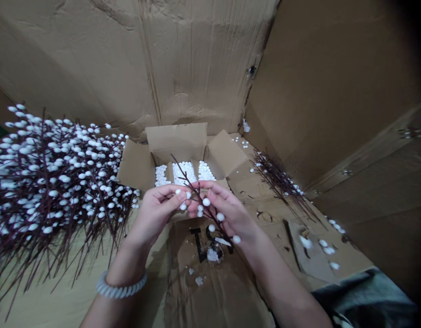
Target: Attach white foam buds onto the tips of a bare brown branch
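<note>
Left hand and right hand, both partly closed with the fingers curled, gripping between them a single artificial pussy-willow branch by its thin, dark reddish stem; the fingertips of the two hands almost meet at the stem. The branch is held in the air, slanting from upper left to lower right, just in front of the box described below, and bears round white foam buds along its length. A coiled spiral bracelet encircles the left wrist. Directly ahead of the hands stands a small open cardboard box, its flaps folded outward, with white buds packed in separate rows inside. Left of the box and beside the left forearm lies a large heap of similar branches, dense with buds. To the right, a smaller bundle of branches lies along a cardboard wall. Below the hands are black printed letters and crushed white foam fragments. Further right, loose buds lie on and near a torn cardboard scrap. Creased corrugated cardboard walls rise behind everything; grey fabric occupies the lower right corner.
</note>
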Tool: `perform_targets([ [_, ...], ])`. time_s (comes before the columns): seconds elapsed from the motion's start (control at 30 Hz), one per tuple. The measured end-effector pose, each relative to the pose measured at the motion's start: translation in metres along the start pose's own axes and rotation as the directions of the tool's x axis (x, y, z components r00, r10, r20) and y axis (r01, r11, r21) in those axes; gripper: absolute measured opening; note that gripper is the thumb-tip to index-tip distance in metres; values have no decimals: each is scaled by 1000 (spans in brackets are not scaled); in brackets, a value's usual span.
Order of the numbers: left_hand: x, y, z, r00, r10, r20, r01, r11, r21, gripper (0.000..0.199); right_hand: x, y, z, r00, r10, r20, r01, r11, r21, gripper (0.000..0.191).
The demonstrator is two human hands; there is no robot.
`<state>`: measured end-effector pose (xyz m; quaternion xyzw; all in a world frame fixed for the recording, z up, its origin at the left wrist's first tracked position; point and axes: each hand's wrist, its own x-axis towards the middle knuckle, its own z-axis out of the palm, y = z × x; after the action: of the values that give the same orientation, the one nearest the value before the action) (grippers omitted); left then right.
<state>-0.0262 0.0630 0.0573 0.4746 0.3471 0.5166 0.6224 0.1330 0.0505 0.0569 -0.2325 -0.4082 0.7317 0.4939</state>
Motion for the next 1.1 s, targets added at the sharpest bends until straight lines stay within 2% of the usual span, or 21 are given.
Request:
perform_targets([
  [0.3,1,0,1,997,52,-47,-47,993,105,20,3,2,-7,991,15,-131,2,992,129,25],
  [0.47,0,-1,1,993,92,-73,-76,978,194,23,0,1,-5,991,49,-121,-24,981,193,26],
  [0.6,2,2,-1,976,158,-148,-106,945,308,26,1,1,-6,994,48,-98,-22,966,258,27],
  [0.8,20,12,-4,929,296,-223,-136,832,538,28,5,-4,-9,992,62,-114,-16,931,365,33],
  [0.93,31,8,-6,898,376,-230,-129,724,678,27,5,-7,-12,983,134,-122,-73,910,407,33],
  [1.1,30,3,-8,868,446,-218,-129,627,768,35,8,-11,-18,975,190,-119,-127,906,403,25],
])
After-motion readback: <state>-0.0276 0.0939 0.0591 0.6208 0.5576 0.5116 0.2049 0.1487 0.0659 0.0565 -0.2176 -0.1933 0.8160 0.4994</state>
